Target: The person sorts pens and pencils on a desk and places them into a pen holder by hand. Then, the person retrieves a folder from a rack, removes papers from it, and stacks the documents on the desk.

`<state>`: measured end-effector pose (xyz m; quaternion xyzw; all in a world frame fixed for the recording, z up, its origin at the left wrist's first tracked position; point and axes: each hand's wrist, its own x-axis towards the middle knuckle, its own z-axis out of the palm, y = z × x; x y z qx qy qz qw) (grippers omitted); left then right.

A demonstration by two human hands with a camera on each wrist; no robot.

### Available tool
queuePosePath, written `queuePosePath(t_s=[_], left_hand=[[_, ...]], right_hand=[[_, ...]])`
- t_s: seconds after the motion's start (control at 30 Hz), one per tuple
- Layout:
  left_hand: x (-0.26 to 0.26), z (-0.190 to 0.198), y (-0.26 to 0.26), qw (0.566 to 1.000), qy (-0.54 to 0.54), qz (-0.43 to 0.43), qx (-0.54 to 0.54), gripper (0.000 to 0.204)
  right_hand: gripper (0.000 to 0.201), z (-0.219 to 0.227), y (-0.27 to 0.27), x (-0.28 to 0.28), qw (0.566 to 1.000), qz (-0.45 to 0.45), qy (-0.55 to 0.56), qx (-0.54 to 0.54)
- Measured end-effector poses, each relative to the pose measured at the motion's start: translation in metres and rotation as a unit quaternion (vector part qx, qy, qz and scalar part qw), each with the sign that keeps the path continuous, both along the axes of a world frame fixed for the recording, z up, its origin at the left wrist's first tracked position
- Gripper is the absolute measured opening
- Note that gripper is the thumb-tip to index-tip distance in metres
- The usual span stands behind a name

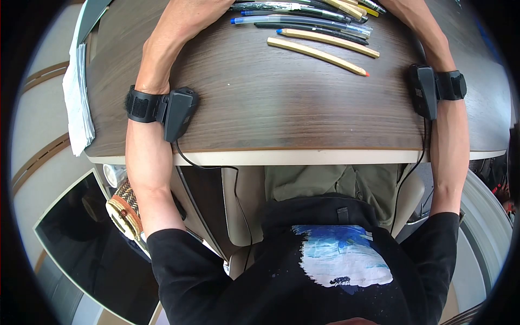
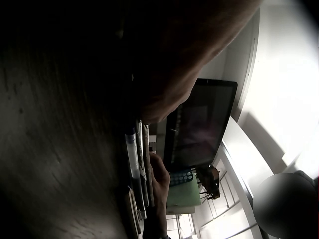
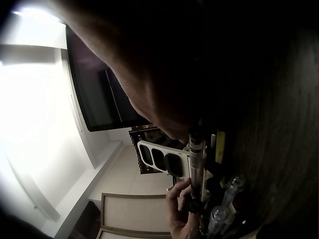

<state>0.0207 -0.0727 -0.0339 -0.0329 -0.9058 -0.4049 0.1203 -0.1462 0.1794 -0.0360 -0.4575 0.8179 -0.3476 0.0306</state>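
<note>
Several pens [image 1: 298,23] and pencils lie roughly side by side on the dark wooden table. Nearest the person are a gold pencil with a red tip [image 1: 317,56] and another with a blue tip [image 1: 333,43]. Both forearms reach round the row, and the hands are mostly beyond the top of the head view. From the right wrist, my left hand [image 3: 180,206] shows bent fingers at one end of the pens. The left wrist view has my right hand [image 2: 159,180] close against the far side of the row. Shadow hides whether either hand grips a pen.
A dark monitor [image 2: 202,124] stands behind the pens, with a green object [image 2: 183,191] near it. A white phone-like case with dark ovals [image 3: 162,159] leans at the back. White papers [image 1: 80,103] hang at the table's left edge. Cables run from both wrist cameras.
</note>
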Motion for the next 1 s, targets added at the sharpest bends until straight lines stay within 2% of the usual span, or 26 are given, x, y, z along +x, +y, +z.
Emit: queuePosePath(t_s=[0.2, 0.4, 0.5, 0.8, 0.93, 1.0], left_hand=[[-0.001, 0.001, -0.003, 1.0, -0.02, 0.001, -0.003, 0.026], [-0.003, -0.004, -0.007, 1.0, 0.014, -0.019, 0.01, 0.027], [-0.001, 0.002, -0.005, 1.0, -0.018, -0.004, -0.007, 0.027], [-0.004, -0.008, -0.013, 1.0, 0.017, -0.022, 0.003, 0.027], [-0.001, -0.001, -0.011, 1.0, -0.011, -0.004, -0.004, 0.027], [-0.001, -0.001, -0.011, 1.0, -0.02, -0.002, 0.0, 0.027]], right_hand=[[0.029, 0.003, -0.004, 0.003, 1.0, -0.015, -0.004, 0.016], [0.029, -0.002, -0.006, -0.001, 1.0, 0.009, -0.002, -0.007], [0.029, -0.004, -0.006, -0.002, 1.0, 0.003, -0.008, -0.008], [0.029, 0.0, -0.011, 0.001, 1.0, -0.009, -0.009, 0.01], [0.029, -0.006, -0.011, -0.002, 1.0, -0.006, 0.008, 0.002], [0.029, -0.008, -0.012, -0.003, 1.0, -0.001, -0.023, -0.01]])
